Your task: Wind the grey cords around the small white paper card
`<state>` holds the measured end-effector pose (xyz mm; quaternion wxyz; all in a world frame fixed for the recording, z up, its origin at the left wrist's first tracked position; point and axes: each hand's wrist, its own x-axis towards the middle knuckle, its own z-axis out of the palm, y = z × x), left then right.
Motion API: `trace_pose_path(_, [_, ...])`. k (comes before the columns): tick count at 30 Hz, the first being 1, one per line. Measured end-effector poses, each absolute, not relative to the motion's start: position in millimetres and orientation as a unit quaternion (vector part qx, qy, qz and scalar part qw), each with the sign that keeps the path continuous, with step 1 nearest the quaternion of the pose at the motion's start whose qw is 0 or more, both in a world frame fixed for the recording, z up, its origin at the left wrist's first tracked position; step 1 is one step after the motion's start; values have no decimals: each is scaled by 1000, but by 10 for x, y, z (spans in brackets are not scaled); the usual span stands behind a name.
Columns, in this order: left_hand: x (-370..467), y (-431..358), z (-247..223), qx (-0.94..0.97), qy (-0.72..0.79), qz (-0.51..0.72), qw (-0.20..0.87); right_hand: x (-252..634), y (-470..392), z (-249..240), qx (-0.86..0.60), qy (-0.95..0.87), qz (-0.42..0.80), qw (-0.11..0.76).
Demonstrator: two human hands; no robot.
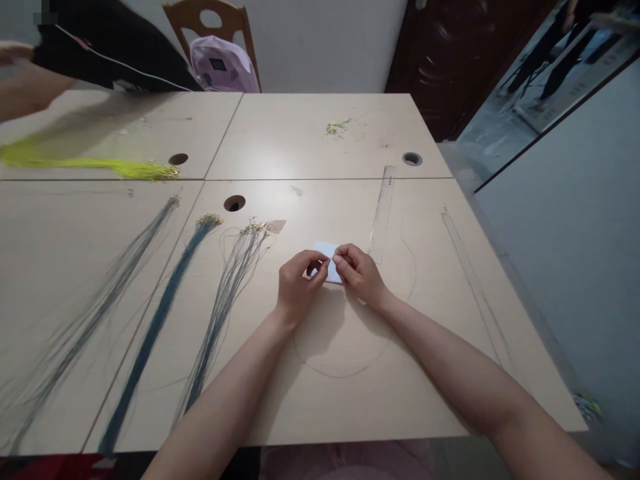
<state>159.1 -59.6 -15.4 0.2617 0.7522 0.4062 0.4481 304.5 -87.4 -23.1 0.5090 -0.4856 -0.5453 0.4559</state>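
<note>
L hand (300, 283): thumb + index tips pressed together over the card; any item btwn them too small to tell. R hand (361, 272): same pinch, tips just beside L's; can't tell what's in it either. Card (326, 249), white, flat on table (440, 393) under both hands, partly hidden. Thread (345, 377), thin, lies in a wide curve on table btwn forearms, passing under R forearm and up twd the ruler side; ends not clear. Ruler (383, 207), transparent, flat, just beyond R hand. L of the hands: grey bundle (223, 307) nearest, then blue bundle (167, 303), then thin strands (107, 297), all w/ small metallic-looking bits at far ends. Yellow bundle (90, 163) at far L, nr a co-worker's arm (30, 90). Far R: a few loose strands (469, 270). Yellow scraps (337, 125) at far side, mid-table.
</note>
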Motion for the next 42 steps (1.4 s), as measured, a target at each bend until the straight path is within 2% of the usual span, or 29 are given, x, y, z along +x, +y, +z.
trace_pose_path(20, [1607, -603, -152, 770, 403, 434, 235, 3065, -856, -231, -469, -513, 504, 513])
trace_pose_path(42, [1596, -603, -158, 778, 408, 419, 229, 3055, -858, -220, -489, -512, 495, 504])
